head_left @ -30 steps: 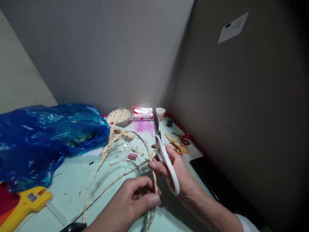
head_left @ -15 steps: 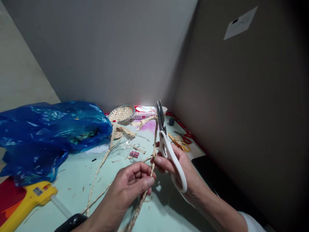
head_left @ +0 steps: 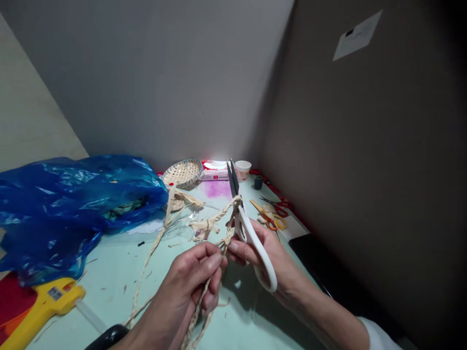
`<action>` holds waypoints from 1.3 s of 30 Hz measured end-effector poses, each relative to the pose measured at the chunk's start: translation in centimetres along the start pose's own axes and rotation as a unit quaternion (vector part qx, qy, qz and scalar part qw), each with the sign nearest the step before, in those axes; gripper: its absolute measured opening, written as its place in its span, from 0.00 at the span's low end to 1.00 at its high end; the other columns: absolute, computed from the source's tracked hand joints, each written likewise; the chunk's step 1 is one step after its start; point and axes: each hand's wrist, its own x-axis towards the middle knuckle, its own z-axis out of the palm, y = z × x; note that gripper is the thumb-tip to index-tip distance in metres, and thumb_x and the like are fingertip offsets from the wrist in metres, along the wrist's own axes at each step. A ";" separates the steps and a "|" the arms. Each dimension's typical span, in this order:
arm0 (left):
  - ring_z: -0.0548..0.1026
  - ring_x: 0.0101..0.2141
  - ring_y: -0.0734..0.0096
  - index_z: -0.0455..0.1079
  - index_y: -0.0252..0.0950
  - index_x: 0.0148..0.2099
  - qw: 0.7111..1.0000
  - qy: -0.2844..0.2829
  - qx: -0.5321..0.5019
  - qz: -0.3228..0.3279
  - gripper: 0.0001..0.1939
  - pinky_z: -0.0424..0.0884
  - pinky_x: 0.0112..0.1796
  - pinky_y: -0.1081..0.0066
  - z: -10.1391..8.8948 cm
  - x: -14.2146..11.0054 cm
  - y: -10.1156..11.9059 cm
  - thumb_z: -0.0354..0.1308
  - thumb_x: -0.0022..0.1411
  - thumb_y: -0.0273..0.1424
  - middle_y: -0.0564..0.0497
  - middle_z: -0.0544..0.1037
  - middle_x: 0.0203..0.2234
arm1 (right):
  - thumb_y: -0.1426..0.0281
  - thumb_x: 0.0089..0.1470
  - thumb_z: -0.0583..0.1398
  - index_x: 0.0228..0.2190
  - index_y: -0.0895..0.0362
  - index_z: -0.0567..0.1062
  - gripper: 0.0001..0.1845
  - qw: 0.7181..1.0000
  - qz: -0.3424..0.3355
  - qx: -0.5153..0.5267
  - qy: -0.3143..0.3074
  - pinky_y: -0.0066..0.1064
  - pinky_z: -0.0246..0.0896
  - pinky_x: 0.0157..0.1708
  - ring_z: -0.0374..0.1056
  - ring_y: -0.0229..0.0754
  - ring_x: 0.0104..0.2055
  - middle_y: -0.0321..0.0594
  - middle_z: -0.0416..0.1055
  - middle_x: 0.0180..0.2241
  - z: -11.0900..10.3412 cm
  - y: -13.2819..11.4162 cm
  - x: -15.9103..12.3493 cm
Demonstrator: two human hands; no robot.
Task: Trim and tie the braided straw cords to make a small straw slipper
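My left hand (head_left: 189,284) is closed, pinching a braided straw cord (head_left: 204,296) between thumb and fingers. The cord rises from under that hand, loops up by the scissor blades and ends in a frayed tip (head_left: 206,226). My right hand (head_left: 270,262) is closed round the white handles of a large pair of scissors (head_left: 251,238), blades pointing up and away and nearly closed. Its fingertips also touch the cord next to my left thumb. More straw strands (head_left: 153,248) trail across the pale green table (head_left: 116,262).
A blue plastic bag (head_left: 69,204) fills the left side. A yellow glue gun (head_left: 44,306) lies at the front left. At the back stand a small woven basket (head_left: 182,172), a tissue pack (head_left: 215,171), a paper cup (head_left: 242,170) and small orange and red scissors (head_left: 272,214). Walls close the back and right.
The cord's free end has swung from stretched upward to looping over by the scissor blades, its frayed tip now hanging left. Both hands shifted slightly and stay together on the cord.
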 end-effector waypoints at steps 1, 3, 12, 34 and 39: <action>0.56 0.18 0.82 0.68 0.34 0.33 1.000 0.006 0.001 0.007 0.08 0.53 0.20 0.79 0.0 0.0 0.2 0.58 0.65 0.32 0.58 0.64 0.18 | 0.61 0.43 0.72 0.35 0.57 0.71 0.21 1.000 0.006 -0.023 0.013 0.23 0.53 0.24 0.60 0.32 0.23 0.29 0.67 0.22 0.0 -0.2 0.0; 0.56 0.18 0.82 0.67 0.35 0.33 0.999 0.030 -0.010 0.026 0.08 0.53 0.20 0.79 -0.1 -0.1 0.9 0.58 0.65 0.32 0.59 0.64 0.19 | 0.59 0.43 0.71 0.38 0.57 0.72 0.23 0.995 0.013 -0.087 0.051 0.24 0.56 0.24 0.62 0.34 0.24 0.32 0.70 0.23 -0.2 -0.6 0.0; 0.61 0.20 0.81 0.63 0.35 0.31 0.974 0.131 -0.070 0.173 0.09 0.57 0.20 0.79 -0.3 -0.5 4.9 0.60 0.62 0.29 0.56 0.68 0.22 | 0.68 0.47 0.66 0.43 0.55 0.76 0.18 0.916 -0.118 -0.375 0.077 0.29 0.65 0.27 0.71 0.45 0.28 0.36 0.76 0.28 -1.8 0.1 0.3; 0.64 0.17 0.82 0.65 0.35 0.31 0.970 0.144 -0.116 0.157 0.09 0.58 0.17 0.81 -0.6 -0.1 4.9 0.64 0.56 0.26 0.56 0.71 0.20 | 0.84 0.45 0.56 0.62 0.55 0.60 0.42 0.661 -0.499 -0.557 -0.062 0.34 0.61 0.27 0.68 0.45 0.25 0.38 0.73 0.26 -2.9 0.3 -1.0; 0.61 0.17 0.84 0.66 0.35 0.32 0.977 0.118 -0.101 0.148 0.06 0.55 0.18 0.81 -0.2 -0.7 4.6 0.61 0.59 0.26 0.57 0.69 0.21 | 0.83 0.44 0.53 0.58 0.57 0.62 0.37 0.669 -0.455 -0.586 0.044 0.34 0.66 0.32 0.70 0.46 0.32 0.44 0.73 0.33 -3.6 -0.3 -0.4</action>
